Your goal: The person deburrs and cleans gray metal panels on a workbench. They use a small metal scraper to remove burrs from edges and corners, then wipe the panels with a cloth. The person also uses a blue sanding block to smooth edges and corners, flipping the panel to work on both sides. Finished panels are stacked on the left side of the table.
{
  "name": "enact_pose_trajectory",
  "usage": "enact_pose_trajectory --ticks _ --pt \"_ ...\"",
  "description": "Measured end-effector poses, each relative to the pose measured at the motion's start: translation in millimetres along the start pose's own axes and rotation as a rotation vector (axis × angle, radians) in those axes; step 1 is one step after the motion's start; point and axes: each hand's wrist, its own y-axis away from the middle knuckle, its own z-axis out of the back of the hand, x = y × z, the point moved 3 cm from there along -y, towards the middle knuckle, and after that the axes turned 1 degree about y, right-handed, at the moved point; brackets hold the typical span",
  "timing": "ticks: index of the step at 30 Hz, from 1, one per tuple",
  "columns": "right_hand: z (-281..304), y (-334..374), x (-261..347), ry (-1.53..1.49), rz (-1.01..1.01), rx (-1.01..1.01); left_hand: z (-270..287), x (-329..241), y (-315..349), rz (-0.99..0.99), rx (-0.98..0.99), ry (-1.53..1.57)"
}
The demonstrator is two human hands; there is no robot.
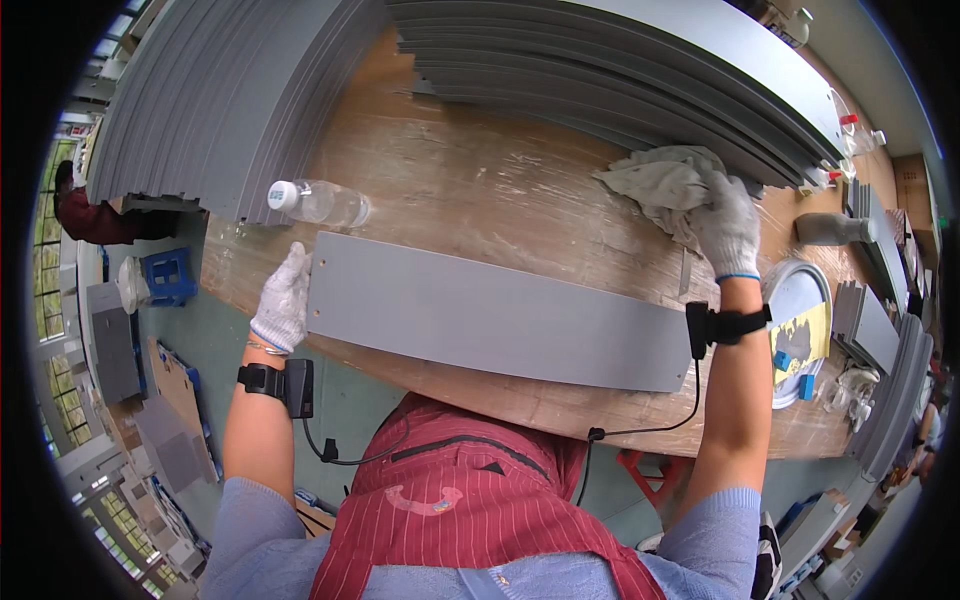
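A long flat grey panel [490,310] with small holes near its ends lies across the table in front of me. My left hand [283,298], in a white knit glove, is at the panel's left end, closed against that edge; some of its fingers are hidden. Beyond the panel's right end, my right hand [728,228], gloved too, is closed on a crumpled whitish cloth [665,185]. The cloth rests on the table beside a stack of grey panels. A clear plastic bottle [325,203] with a white cap lies on its side near my left hand.
Tall stacks of grey panels stand at the far left [230,90] and far right [620,70] of the wooden table [450,170]. A round pail lid [785,385] with blue blocks lies at right, near a grey bottle [833,229]. A blue stool [168,277] stands on the floor at left.
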Motion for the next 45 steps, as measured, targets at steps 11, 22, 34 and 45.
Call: enact_pose_trajectory --ticks 11,22,34,45 --pt "143.0 116.1 241.3 -0.523 0.282 -0.11 -20.1 -2.4 21.5 0.128 0.385 0.313" --pt "15.0 158.3 338.5 -0.471 0.195 0.051 -70.6 -10.4 69.8 0.077 0.501 0.398" --pt "-34.0 265.1 -19.7 0.259 -0.771 -0.092 -17.7 -3.6 58.8 0.08 0.373 0.277" --pt "138.1 376.4 -76.6 -0.404 -1.099 -0.209 -55.0 -57.7 88.4 -0.389 0.255 -0.399"
